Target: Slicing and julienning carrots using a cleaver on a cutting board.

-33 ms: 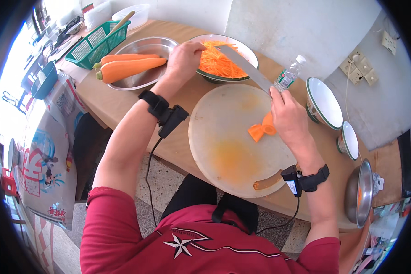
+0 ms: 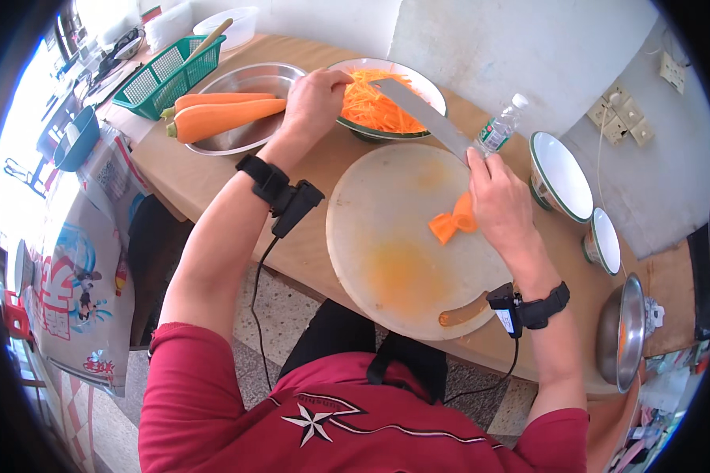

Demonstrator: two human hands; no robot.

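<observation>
My right hand (image 2: pixel 501 201) is closed round the handle of a kitchen knife (image 2: pixel 422 109). Its long blade slants up and left, the tip over shredded carrot (image 2: pixel 379 102) in a green-rimmed white bowl (image 2: pixel 436 88). Curled fingers of my left hand (image 2: pixel 315 98) hang at that bowl's left rim; what they grip, if anything, is hidden. Below the knife, orange carrot pieces (image 2: pixel 443 229) lie on a round cutting board (image 2: pixel 371 205), partly covered by my right hand. Whole peeled carrots (image 2: pixel 229 118) rest across a steel basin (image 2: pixel 248 72) beside my left wrist.
A green basket (image 2: pixel 162 79) stands at the far left. Right of the shreds are a plastic bottle (image 2: pixel 497 130), an enamel bowl (image 2: pixel 564 177), a smaller bowl (image 2: pixel 604 240) and a tilted steel bowl (image 2: pixel 627 335). A curved brown piece (image 2: pixel 461 314) lies at the board's near edge.
Hardly anything differs; my left hand has shifted very slightly leftward at the bowl's rim. The knife stays in my right hand.
</observation>
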